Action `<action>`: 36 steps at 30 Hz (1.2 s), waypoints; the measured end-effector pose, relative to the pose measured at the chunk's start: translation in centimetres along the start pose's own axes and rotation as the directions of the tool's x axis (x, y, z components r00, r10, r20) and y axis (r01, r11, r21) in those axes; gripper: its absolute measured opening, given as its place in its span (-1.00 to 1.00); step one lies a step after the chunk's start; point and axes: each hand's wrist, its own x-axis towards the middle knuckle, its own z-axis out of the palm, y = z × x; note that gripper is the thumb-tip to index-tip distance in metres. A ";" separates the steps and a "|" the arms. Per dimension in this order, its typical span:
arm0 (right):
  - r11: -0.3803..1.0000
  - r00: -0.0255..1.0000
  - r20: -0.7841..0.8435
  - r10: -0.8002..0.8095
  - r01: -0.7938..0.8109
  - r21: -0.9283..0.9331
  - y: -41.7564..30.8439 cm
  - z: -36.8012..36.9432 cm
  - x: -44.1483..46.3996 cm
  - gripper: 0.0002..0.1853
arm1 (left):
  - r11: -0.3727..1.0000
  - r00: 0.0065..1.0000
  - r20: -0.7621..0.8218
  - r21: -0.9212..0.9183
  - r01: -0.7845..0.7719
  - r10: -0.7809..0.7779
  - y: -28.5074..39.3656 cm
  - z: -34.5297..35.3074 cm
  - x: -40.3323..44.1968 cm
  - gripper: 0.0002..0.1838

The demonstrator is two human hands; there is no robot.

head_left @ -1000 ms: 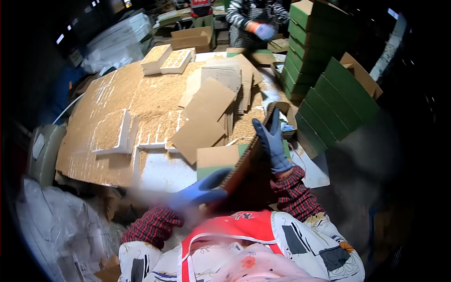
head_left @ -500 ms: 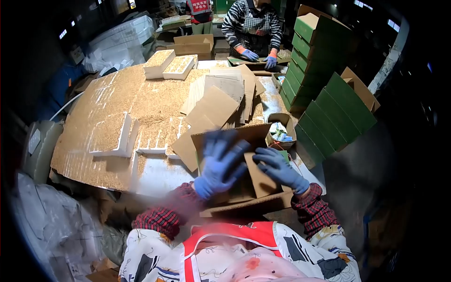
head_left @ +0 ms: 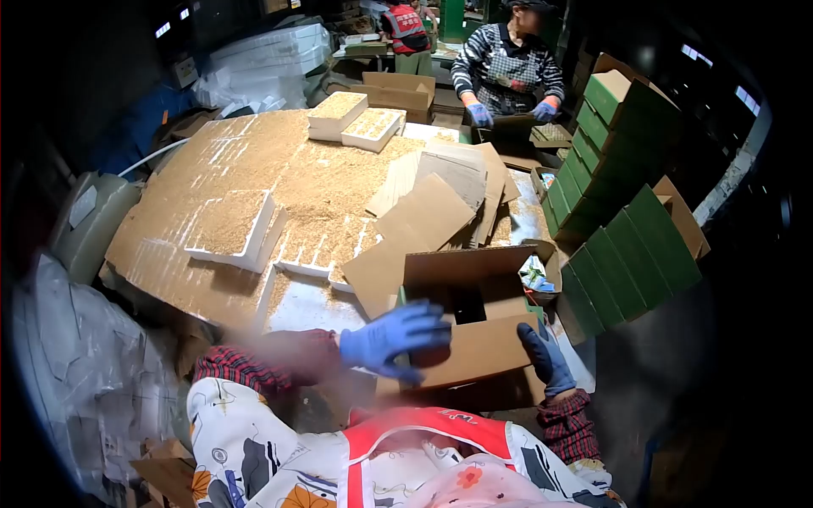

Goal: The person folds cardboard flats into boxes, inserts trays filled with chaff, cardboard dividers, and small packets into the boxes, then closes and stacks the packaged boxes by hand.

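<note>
An open cardboard carton (head_left: 487, 347) stands before me with its near flap raised and its inside partly in shadow. My left hand (head_left: 394, 343), in a blue glove, is at the flap's left end. Its fingers stretch to the right and the thumb is apart from them; a dark reddish patch beside the fingertips is too unclear to name. At the flap's right end, my right hand (head_left: 549, 360) points upward with fingers extended, along or touching the cardboard edge. Flat cardboard sheets (head_left: 428, 212) lie fanned out behind the carton.
White foam trays (head_left: 224, 224) and a grainy tan layer (head_left: 182, 178) cover much of the table. A small box of packets (head_left: 535, 275) is right of the carton. Green boxes (head_left: 635, 271) are stacked at right. Across the table a co-worker (head_left: 508, 76) handles cardboard.
My view has swung left, so the scene sits further right. My hands have moved from over the open carton to either end of its near flap, which now stands up.
</note>
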 end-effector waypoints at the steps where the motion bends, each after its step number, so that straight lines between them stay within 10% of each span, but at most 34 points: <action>1: 0.972 0.990 0.048 -0.136 0.124 0.199 -1.1 0.5 -0.3 -0.44 | 0.983 0.982 0.158 0.133 -0.123 0.102 0.1 0.5 -2.2 -0.26; 2: 0.891 0.958 0.096 -0.269 0.210 0.402 -2.6 1.2 -0.7 -0.51 | 0.992 0.981 0.158 0.040 -0.122 0.114 -1.1 0.5 -3.6 -0.25; 3: 0.595 0.966 0.256 -0.046 -0.179 0.784 -4.4 1.0 1.1 -0.35 | 0.987 0.989 0.107 0.115 -0.113 0.101 -2.2 -0.5 -4.2 -0.28; 5: 0.769 0.953 0.037 -0.300 0.218 0.601 -11.0 1.2 0.6 -0.09 | 0.936 0.859 -0.394 -0.261 0.237 -0.328 -3.5 -1.7 -4.4 -0.35; 7: 0.718 0.902 0.050 -0.430 0.308 0.624 -17.7 3.1 0.6 -0.06 | 0.373 0.674 -0.220 -0.924 0.089 -0.705 -11.7 4.9 -7.2 -0.37; 9: 0.936 0.937 -0.045 -0.347 0.344 -0.071 -18.1 4.4 2.0 -0.18 | -0.316 0.660 0.017 -0.887 -0.337 -0.751 -16.4 14.1 -9.5 -0.36; 11: 0.999 0.990 -0.134 0.036 -0.039 -0.017 -14.8 5.1 4.7 -0.34 | -0.178 0.372 0.226 -0.971 0.159 -0.900 -11.7 13.0 -10.9 -0.51; 13: 0.988 0.995 -0.029 0.095 -0.098 -0.116 -8.4 5.1 7.3 -0.41 | -0.281 0.087 0.449 -0.687 0.671 -0.889 -8.8 8.0 -13.1 -0.55; 14: 0.987 0.988 -0.051 0.147 -0.150 -0.059 -6.8 5.7 7.2 -0.47 | 0.291 0.286 -0.132 -0.714 0.637 -0.949 -12.3 9.8 -19.0 -0.54; 15: 0.980 0.977 -0.073 0.199 -0.199 0.001 -5.3 6.3 7.1 -0.53 | 0.175 -0.021 -0.197 -0.909 0.379 -0.980 -13.8 6.8 -22.0 -0.54; 18: 0.992 0.982 -0.143 0.122 -0.118 0.035 -6.5 7.5 6.1 -0.54 | 0.594 -0.511 -0.396 -0.740 -0.314 -0.763 -22.1 -2.1 -35.6 -0.56; 19: 0.996 0.987 -0.134 0.087 -0.087 0.006 -5.6 7.2 6.1 -0.55 | 0.471 -0.715 -0.366 -0.880 0.058 -0.596 -19.8 -6.8 -34.5 -0.40; 23: 0.966 0.961 -0.162 0.224 -0.197 0.167 -7.2 7.8 6.2 -0.57 | -0.060 -0.650 0.208 -0.968 -0.243 -0.731 -23.1 -10.0 -38.6 -0.04; 28: 0.981 0.964 -0.199 0.175 -0.154 0.116 -7.8 8.0 5.6 -0.64 | 0.275 -0.659 0.062 -0.876 -0.396 -0.750 -22.8 -6.6 -35.9 -0.36; 32: 0.983 0.976 -0.173 0.130 -0.105 0.148 -8.3 8.2 5.6 -0.58 | 0.330 -0.291 -0.178 -0.687 -0.647 -0.940 -15.2 -2.1 -33.3 -0.51; 36: 0.969 0.950 -0.225 0.215 -0.179 0.173 -8.5 9.3 6.4 -0.47 | -0.025 0.143 -0.091 -0.756 -0.654 -0.986 -5.4 -3.0 -28.4 -0.38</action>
